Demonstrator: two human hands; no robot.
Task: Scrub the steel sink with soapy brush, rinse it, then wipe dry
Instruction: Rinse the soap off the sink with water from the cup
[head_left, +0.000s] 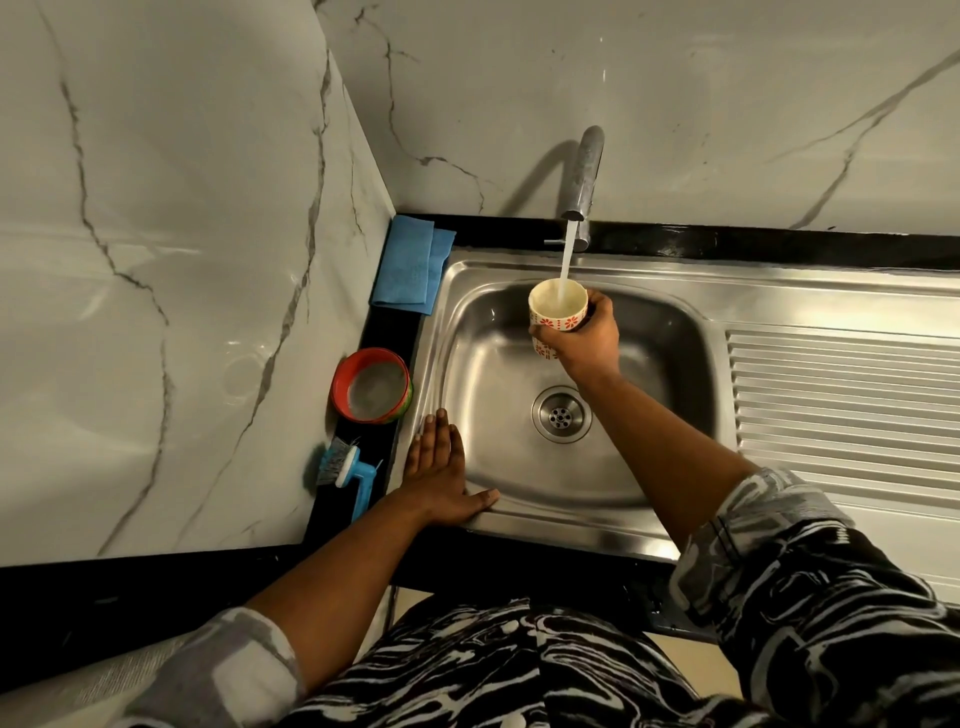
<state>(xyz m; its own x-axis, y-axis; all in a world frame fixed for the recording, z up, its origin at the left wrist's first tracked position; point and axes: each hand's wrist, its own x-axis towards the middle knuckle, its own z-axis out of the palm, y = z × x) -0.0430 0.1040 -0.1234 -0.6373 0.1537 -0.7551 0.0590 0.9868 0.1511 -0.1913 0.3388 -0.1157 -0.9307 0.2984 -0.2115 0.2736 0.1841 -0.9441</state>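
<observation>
Sleeve (810, 587) to Fingertip

My right hand (582, 338) curls its fingers round a cup (557, 312) beneath the running tap (584, 176). My left hand (439, 475) rests flat, fingers straight, on the steel sink (670, 374) rim; the brush (345, 467) lies on the counter (395, 332) beside it.

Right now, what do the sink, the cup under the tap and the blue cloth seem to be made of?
The sink: stainless steel, satin finish; grey metallic sheen with soft streaked reflections.
The cup in the right hand: likely glazed ceramic, possibly plastic; smooth cream wall with red flower print.
The blue cloth: soft textile, matte; folded layers, no shine.
</observation>
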